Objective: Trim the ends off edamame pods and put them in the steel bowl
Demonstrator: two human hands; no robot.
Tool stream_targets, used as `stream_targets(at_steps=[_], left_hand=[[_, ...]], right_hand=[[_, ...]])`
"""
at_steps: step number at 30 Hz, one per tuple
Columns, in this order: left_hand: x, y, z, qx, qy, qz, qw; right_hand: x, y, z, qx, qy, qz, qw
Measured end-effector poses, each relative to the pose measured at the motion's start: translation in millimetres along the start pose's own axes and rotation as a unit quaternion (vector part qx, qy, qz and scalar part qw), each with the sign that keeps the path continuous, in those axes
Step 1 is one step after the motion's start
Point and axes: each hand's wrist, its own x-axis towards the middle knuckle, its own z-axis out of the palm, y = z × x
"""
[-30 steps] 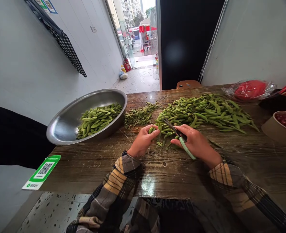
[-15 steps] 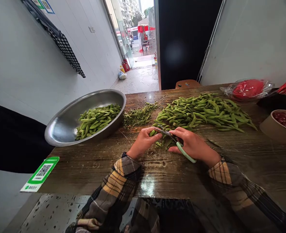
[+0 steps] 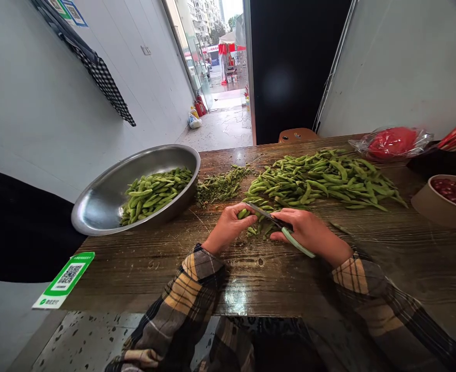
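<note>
Long, green bean pods [image 3: 328,181] lie in a heap on the brown wooden table [image 3: 166,279], and more sit in the round, shiny metal bowl [image 3: 99,201]. The left hand [image 3: 228,230] pinches a green pod [image 3: 243,213] between thumb and fingers. The right hand [image 3: 309,232] curls around pale-green-handled metal scissors [image 3: 297,244] (the blades are close to that pinched pod).

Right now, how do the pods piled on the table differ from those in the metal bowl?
The pile of pods spreads loose across the table; the bowl pods are gathered inside the metal bowl. The pile covers a wider area, while the bowl pods make a smaller heap. The pile lies right of the scraps, the bowl pods left of them. Both are heaps of green pods.
</note>
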Motion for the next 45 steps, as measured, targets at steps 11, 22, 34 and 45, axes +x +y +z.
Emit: stream_targets(at_steps=[11, 22, 34, 45], left_hand=[[0.5, -8.0, -1.6, -0.37, 0.061, -0.106, 0.921], [-3.2, -6.0, 13.3, -0.385, 0.007, -0.132, 0.913], [-5.5, -5.0, 18.3, -0.38, -0.024, -0.137, 0.914], [-7.4, -1.1, 24.0, -0.363, -0.058, -0.124, 0.922]], right_hand=[[0.5, -3.3, 2.6, -0.034, 0.039, 0.057, 0.997], [0.8, -4.5, 7.4, -0.012, 0.047, 0.039, 0.998], [1.1, -5.5, 10.3, 0.014, 0.055, 0.033, 0.998], [1.7, -7.0, 11.3, 0.048, 0.064, 0.027, 0.996]])
